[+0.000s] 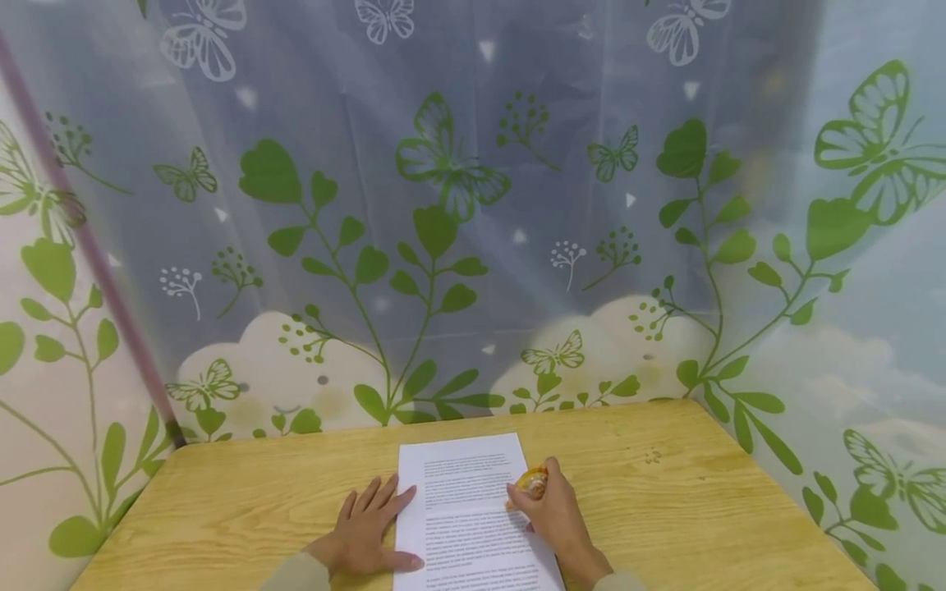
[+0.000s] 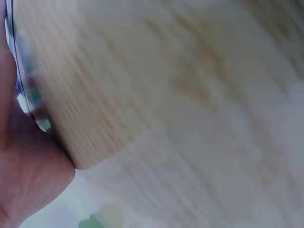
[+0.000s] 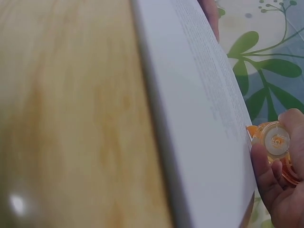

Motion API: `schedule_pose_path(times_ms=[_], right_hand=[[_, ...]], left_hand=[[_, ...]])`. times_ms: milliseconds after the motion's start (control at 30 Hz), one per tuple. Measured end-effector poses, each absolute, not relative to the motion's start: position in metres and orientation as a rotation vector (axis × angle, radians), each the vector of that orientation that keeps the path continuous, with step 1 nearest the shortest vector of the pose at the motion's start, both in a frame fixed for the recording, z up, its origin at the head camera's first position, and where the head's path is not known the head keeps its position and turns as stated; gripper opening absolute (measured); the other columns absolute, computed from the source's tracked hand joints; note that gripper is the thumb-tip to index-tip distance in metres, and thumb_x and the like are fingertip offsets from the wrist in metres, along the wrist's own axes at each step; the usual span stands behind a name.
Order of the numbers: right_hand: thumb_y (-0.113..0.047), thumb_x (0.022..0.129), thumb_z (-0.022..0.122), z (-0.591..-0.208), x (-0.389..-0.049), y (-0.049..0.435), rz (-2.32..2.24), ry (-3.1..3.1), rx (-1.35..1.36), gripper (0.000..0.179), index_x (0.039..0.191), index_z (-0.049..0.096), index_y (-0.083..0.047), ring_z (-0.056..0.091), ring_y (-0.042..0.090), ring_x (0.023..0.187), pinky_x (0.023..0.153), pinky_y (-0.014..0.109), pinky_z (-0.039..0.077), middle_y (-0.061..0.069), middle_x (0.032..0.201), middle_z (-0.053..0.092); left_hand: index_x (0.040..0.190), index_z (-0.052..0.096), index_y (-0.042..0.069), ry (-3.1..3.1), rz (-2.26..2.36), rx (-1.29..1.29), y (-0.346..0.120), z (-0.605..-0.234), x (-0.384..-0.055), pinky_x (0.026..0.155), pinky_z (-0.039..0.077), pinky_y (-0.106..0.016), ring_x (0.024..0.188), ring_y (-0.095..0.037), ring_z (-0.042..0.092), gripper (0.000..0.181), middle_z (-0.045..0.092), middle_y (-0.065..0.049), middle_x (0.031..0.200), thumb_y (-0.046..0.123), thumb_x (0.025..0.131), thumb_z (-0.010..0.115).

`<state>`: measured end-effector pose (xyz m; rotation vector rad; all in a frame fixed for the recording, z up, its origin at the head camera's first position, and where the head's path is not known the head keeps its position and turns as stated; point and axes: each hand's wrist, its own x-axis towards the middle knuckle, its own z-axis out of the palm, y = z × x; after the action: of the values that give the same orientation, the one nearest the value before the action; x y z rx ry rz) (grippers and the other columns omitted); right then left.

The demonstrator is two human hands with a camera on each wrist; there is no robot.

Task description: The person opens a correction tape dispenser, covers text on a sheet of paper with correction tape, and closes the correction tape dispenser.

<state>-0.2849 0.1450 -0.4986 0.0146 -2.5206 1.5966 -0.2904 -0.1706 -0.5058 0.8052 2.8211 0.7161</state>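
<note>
A stack of white printed paper (image 1: 461,525) lies on the wooden table, its lines of text facing up. My left hand (image 1: 365,525) rests spread at the paper's left edge, with the thumb on the sheet and the other fingers mostly on the wood. At the right edge, my right hand (image 1: 557,517) pinches an orange correction tape (image 1: 531,483) between thumb and fingers. Its clear body and round spool show in the right wrist view, where the orange tip (image 3: 251,129) meets the sheet's edge. Only part of the left hand (image 2: 33,175) appears in the left wrist view.
The wood-grain table (image 1: 665,492) extends to both sides of the paper. Behind it hangs a curtain (image 1: 562,271) printed with green leaves and butterflies, which also closes in the left and right sides.
</note>
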Motion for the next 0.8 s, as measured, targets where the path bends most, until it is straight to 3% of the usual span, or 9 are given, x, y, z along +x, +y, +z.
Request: schedule_pose_path(times_ms=[233,367,467,600,800], right_hand=[[-0.032,0.085,0.073,-0.504,-0.286,0.150,1.786,-2.405,-0.031,0.054,0.113,0.039,0.001,0.063,0.019,0.070,0.052,0.030,0.055,0.014,0.092,0.058],[-0.042,0.085,0.070,-0.506,-0.288,0.155,1.987,-2.257,-0.147,0.062,0.117,0.040,0.002,0.063,0.020,0.063,0.055,0.032,0.056,0.014,0.093,0.060],[-0.048,0.086,0.067,-0.504,-0.290,0.157,2.104,-2.171,-0.229,0.063,0.116,0.040,0.001,0.057,0.015,0.052,0.055,0.032,0.056,0.009,0.081,0.058],[-0.050,0.094,0.055,-0.498,-0.290,0.159,2.224,-2.109,-0.273,0.053,0.109,0.038,-0.002,0.048,0.010,0.051,0.054,0.030,0.055,0.004,0.067,0.049],[-0.046,0.100,0.044,-0.490,-0.289,0.162,2.274,-2.076,-0.234,0.043,0.104,0.035,-0.004,0.051,0.013,0.052,0.052,0.027,0.053,0.007,0.069,0.051]], left_hand=[[0.149,0.031,0.009,2.817,0.688,0.808,-0.168,-0.492,-0.284,0.102,-0.001,-0.070,0.138,-0.050,0.006,0.098,0.014,-0.025,0.154,0.063,0.075,0.068],[0.150,0.030,0.010,2.824,0.688,0.782,-0.166,-0.490,-0.282,0.103,0.001,-0.069,0.138,-0.049,0.008,0.102,0.016,-0.024,0.154,0.065,0.074,0.068],[0.151,0.027,0.012,2.824,0.727,0.746,-0.165,-0.490,-0.283,0.103,0.000,-0.068,0.139,-0.048,0.008,0.102,0.017,-0.023,0.154,0.064,0.074,0.068],[0.150,0.029,0.011,2.872,0.826,0.704,-0.164,-0.495,-0.286,0.104,0.000,-0.067,0.138,-0.046,0.013,0.097,0.022,-0.026,0.151,0.063,0.077,0.066],[0.148,0.034,0.012,2.958,0.942,0.654,-0.160,-0.501,-0.288,0.104,0.006,-0.067,0.136,-0.045,0.021,0.090,0.027,-0.025,0.149,0.061,0.079,0.065]])
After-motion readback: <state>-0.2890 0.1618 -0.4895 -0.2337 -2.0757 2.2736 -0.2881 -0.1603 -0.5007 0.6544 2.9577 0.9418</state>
